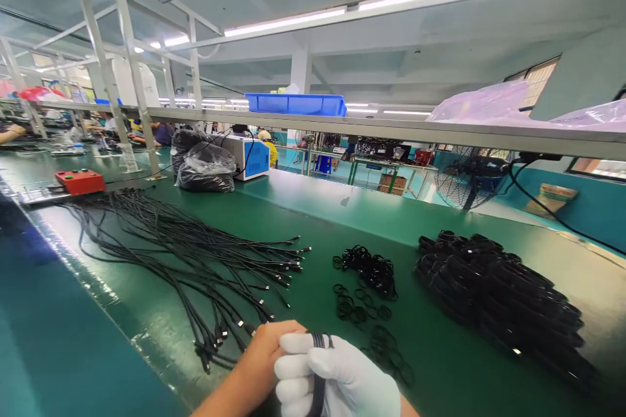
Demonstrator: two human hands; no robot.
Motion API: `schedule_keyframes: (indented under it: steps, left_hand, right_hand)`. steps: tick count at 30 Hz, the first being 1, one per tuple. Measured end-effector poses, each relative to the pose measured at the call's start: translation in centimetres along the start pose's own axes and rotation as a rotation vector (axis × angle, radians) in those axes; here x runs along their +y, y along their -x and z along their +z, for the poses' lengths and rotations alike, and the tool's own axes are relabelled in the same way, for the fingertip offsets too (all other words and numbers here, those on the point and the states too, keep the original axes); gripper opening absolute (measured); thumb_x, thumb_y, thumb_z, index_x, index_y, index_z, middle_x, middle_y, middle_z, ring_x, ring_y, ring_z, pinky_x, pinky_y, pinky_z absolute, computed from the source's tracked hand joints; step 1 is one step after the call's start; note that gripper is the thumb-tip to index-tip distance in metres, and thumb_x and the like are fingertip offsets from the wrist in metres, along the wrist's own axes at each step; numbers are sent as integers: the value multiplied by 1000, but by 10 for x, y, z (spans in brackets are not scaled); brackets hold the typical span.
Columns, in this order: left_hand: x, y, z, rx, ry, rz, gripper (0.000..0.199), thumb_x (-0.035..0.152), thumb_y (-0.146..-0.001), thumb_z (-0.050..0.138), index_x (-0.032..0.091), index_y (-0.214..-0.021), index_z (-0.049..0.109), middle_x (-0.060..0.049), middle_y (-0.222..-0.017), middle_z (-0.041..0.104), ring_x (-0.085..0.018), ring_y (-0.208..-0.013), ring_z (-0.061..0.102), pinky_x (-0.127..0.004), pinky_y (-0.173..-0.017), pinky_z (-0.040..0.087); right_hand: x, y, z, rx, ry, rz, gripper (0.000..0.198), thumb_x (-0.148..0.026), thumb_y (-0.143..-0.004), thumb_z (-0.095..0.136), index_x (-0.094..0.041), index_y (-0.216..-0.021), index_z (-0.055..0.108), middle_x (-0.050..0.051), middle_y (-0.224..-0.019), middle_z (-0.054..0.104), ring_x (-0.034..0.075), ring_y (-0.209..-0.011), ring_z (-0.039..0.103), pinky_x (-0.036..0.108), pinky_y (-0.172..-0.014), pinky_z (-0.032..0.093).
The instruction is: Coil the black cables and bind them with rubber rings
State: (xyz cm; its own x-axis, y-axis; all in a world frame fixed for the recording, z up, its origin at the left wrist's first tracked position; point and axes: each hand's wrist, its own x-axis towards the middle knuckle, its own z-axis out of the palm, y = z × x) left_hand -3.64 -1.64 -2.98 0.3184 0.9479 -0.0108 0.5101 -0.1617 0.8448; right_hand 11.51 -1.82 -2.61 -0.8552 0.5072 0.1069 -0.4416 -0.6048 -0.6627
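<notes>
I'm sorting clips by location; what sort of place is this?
Probably a cable-assembly workshop: loose black cables and a rectangular red button box lie on a long green workbench.

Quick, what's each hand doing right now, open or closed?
Left hand: partly hidden; open or closed can't be told.
Right hand: gloved, closed on a black cable.

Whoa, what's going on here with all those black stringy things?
Someone's white-gloved right hand is gripping some black cord, with the bare left hand close against it. On the green table, loose black cables spread out to the left, small black rings sit in the middle, and dark coils are heaped on the right.
</notes>
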Motion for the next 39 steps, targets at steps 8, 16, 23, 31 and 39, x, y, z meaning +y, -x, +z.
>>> schedule_keyframes:
  steps: [8,16,23,31,39]
  left_hand:
    - [5,36,17,50,-773,-193,31,15,-89,33,24,-97,61,-5,-90,70,-26,-86,67,-31,-66,47]
    - [40,27,20,-33,-973,63,20,11,-85,45,20,-84,63,-5,-85,69,-25,-78,66,-33,-66,45]
    - [52,1,-39,-168,-772,260,9,26,-70,69,22,-72,62,3,-72,65,-16,-68,58,-23,-57,35]
    - [37,-15,-51,-213,-539,287,10,27,-68,71,23,-76,67,2,-89,62,-17,-88,55,-25,-78,41]
    - [18,15,-29,368,-765,749,34,4,-87,38,21,-100,64,-6,-100,64,-20,-98,51,-34,-87,40]
  right_hand:
    - [-11,-3,-13,497,-147,-334,44,-29,-62,79,-15,-98,57,6,-89,62,17,-81,58,34,-78,41]
    - [-7,1,-14,595,126,-171,47,-26,-59,81,-12,-98,59,2,-77,62,13,-69,57,29,-70,42]
    - [-1,3,1,213,46,55,39,-33,-60,78,-7,-83,62,4,-71,57,14,-67,55,31,-66,40]
    - [18,1,-7,345,57,173,39,-35,-59,74,-5,-81,61,10,-69,63,18,-58,60,34,-60,44]
    - [16,1,-21,272,14,118,42,-38,-67,67,-2,-87,63,11,-69,66,20,-58,63,39,-63,45]
